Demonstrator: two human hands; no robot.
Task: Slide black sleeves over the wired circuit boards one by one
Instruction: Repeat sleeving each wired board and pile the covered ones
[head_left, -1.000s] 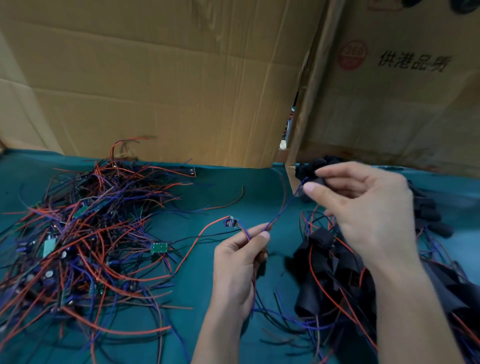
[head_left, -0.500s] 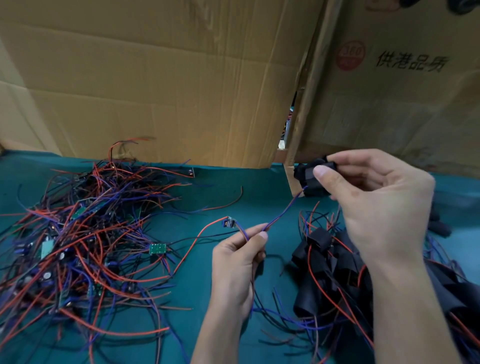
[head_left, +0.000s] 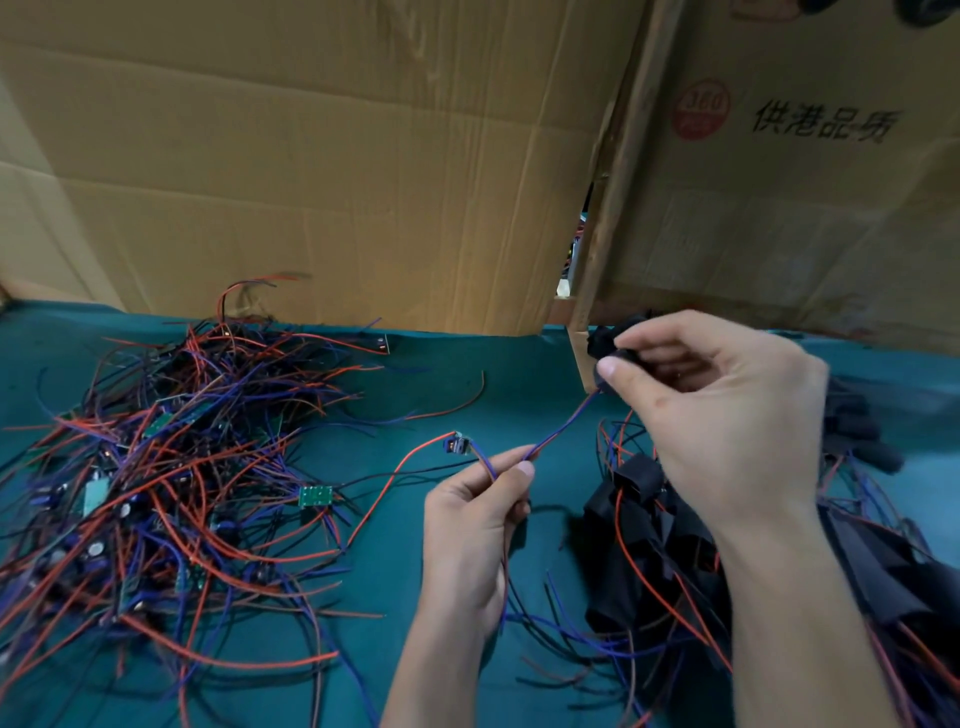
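Threading a black sleeve down the wire toward its small board

The right hand's fingers (head_left: 610, 370) are clamped on a black sleeve (head_left: 605, 340), held up near the cardboard wall (head_left: 311, 156), with a blue wire (head_left: 563, 428) running out from under it; the left hand (head_left: 475, 525) pinches that same wire lower down between thumb and forefinger, and the small circuit board (head_left: 460, 445) at the wire's end sits just beyond those fingers, bare of any sleeve. By my reading the sleeve is on the wire but not yet over the board, so the next move calls for keeping the wire taut and drawing the sleeve along it; a heap of sleeved boards (head_left: 649, 545) lies at right on the green worktop (head_left: 519, 364), the unsleeved tangle (head_left: 156, 467) at left
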